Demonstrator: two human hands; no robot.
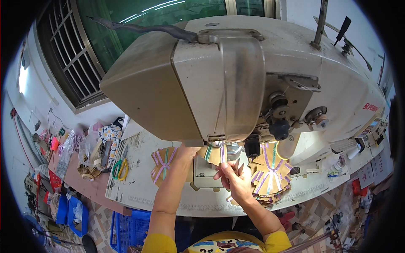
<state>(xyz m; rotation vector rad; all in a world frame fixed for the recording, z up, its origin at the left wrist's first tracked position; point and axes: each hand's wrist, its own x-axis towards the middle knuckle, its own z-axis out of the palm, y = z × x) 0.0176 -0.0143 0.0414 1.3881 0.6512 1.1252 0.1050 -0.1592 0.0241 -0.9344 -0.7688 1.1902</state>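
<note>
Under the head of a large industrial sewing machine (198, 80) lies a tan piece (214, 156) with green and purple ribbon strips. My right hand (236, 180) pinches its near edge at the purple strip, thumb on top. A dark pointed blade-like shape shows by those fingers; I cannot make out what it is. My left hand (192, 150) reaches to the piece's left side, its fingers mostly hidden by the machine head. To the right is a stack of similar ribboned tan pieces (270, 179), and another ribboned piece (163, 163) lies left of my left forearm.
Scissors with green and yellow handles (120, 168) lie on the white table (139, 185), left. Bags and fabric (110, 141) crowd the side table. Blue crates (130, 232) stand below the table edge. A barred window (71, 50) is behind, left.
</note>
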